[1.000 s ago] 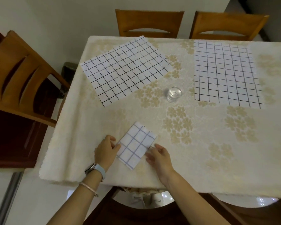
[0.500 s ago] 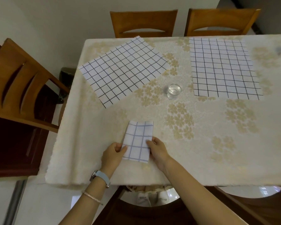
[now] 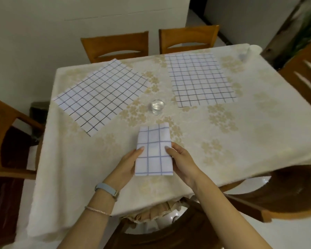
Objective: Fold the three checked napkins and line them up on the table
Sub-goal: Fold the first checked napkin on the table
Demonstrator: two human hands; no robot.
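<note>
A folded checked napkin, a small white rectangle with blue lines, lies near the table's front edge. My left hand grips its left side and my right hand grips its right side, thumbs on top. Two more checked napkins lie flat and unfolded farther back: one turned at an angle at the back left, one square to the table at the back right.
A small glass of water stands between the napkins, just beyond the folded one. The table wears a cream flowered cloth. Wooden chairs stand at the back, the left and the right.
The folded napkin has been turned from a slant to square with the table edge and drawn closer between both hands. The view has shifted.
</note>
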